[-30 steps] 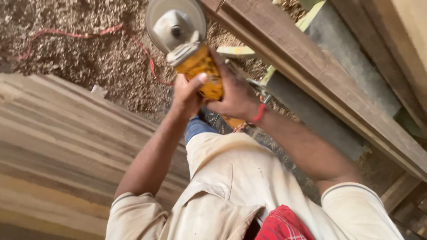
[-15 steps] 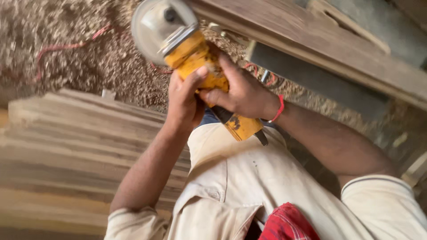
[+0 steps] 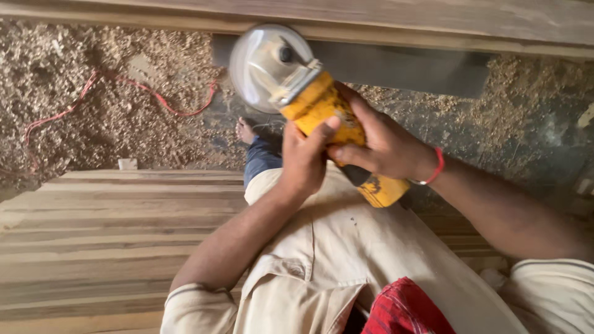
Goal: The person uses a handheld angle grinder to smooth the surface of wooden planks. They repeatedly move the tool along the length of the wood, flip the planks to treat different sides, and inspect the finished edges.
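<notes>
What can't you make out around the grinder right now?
Head view:
- Angle grinder: the disc face is blurred; spinning or not, cannot tell.
- Its switch is hidden under the left hand and right hand.
- Its cord is hidden behind the right forearm.
- Red cable: its ends are lost in sawdust.

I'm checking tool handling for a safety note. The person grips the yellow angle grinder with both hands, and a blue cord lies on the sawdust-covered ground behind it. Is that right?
Not quite: the cord is red, not blue. The head view shows the thin red cord snaking over the sawdust-covered ground. The rest holds: the left hand and right hand both grip the yellow angle grinder.
</notes>
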